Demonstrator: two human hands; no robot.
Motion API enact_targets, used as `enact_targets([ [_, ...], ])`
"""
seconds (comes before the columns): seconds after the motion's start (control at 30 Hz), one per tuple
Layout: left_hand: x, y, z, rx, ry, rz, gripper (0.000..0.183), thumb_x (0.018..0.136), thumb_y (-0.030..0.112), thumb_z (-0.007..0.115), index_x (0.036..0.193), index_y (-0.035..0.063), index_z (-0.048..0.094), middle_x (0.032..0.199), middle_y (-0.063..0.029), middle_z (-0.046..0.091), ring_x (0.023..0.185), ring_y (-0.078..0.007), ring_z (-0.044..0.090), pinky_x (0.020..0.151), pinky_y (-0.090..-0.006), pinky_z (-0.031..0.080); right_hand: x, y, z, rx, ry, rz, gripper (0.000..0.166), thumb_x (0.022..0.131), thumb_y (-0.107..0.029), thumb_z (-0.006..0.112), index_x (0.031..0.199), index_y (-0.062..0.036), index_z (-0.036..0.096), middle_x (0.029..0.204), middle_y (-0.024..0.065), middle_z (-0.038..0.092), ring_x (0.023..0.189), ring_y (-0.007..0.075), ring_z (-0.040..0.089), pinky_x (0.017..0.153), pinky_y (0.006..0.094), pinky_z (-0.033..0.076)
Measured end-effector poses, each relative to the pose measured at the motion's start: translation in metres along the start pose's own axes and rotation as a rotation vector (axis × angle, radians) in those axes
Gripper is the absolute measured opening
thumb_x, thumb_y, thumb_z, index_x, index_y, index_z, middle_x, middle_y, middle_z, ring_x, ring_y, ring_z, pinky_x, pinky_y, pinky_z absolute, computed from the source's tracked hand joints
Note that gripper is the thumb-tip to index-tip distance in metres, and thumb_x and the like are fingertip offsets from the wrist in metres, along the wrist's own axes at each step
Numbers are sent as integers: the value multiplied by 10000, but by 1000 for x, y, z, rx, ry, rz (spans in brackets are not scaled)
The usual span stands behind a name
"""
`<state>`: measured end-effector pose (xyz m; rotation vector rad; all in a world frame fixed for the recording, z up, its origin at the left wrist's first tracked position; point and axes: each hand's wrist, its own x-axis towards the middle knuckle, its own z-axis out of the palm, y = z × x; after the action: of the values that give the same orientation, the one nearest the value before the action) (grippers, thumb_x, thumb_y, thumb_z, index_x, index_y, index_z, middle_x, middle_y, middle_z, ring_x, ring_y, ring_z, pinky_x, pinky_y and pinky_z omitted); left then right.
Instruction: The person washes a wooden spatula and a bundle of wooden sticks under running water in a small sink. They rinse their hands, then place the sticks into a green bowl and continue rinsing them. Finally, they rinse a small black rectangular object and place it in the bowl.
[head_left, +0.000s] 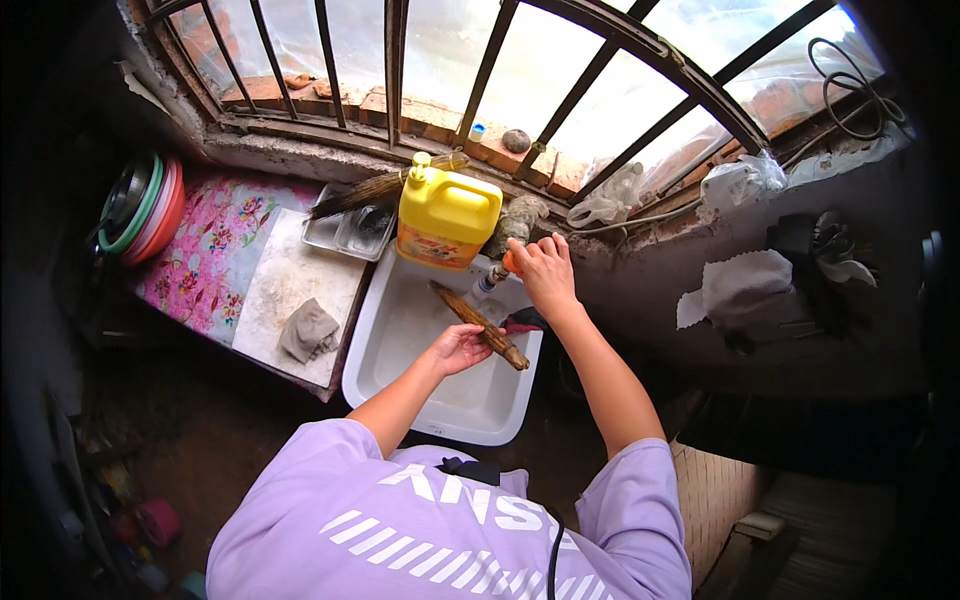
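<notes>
My left hand (459, 351) holds a brown, tied bundle of fibrous sticks (469, 311), like a bamboo scrubbing brush, slanting over a white rectangular sink (390, 349). My right hand (546, 276) grips the orange handle (512, 262) of a water tap at the sink's back. Below the handle, the tap's spout (489, 280) points down into the basin. A dark cloth with a red edge (523, 321) hangs over the right rim, close to the bundle. The bundle hides part of the basin floor.
A yellow plastic jug (448, 214) stands at the sink's back edge, beside a metal tray (349, 232) and a straw brush (367, 191). Leftward are a white board (289, 277), a grey cloth (309, 331) and stacked basins (142, 210). Window bars (394, 75) rise behind.
</notes>
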<state>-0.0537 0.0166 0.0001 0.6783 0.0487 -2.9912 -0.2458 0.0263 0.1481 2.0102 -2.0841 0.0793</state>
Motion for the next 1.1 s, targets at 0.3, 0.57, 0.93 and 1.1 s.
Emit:
enact_targets([
  [0.3,-10,5,7,25,-13,4,391,757,92,510,1136,3,545,1237,-175,552,1104,-278,553,1023,-405,388,9,-9,-7,-31,70,-49,120,767,-191,619,868,-159,563,836,31,564,922,214,532,1014,419,293],
  [0.57,21,-8,-1,-34,77,-5,181,791,172,531,928,64,579,998,-100,648,892,-217,602,853,-346,471,10,-18,-23,-27,179,36,185,752,-225,656,890,-121,593,889,68,556,946,241,517,991,411,312],
  [0.93,51,-14,-19,149,269,10,206,806,299,644,875,111,594,874,-25,622,837,-167,578,749,-307,473,-89,-59,18,-12,-635,270,513,721,-431,691,1050,-63,549,853,132,650,888,297,616,795,397,433],
  [1.1,39,-2,3,199,507,13,297,850,419,596,924,131,592,822,-13,584,803,-140,536,675,-302,457,-106,-47,59,479,-691,590,406,802,-330,651,1060,-30,558,858,152,663,758,303,663,668,414,504],
])
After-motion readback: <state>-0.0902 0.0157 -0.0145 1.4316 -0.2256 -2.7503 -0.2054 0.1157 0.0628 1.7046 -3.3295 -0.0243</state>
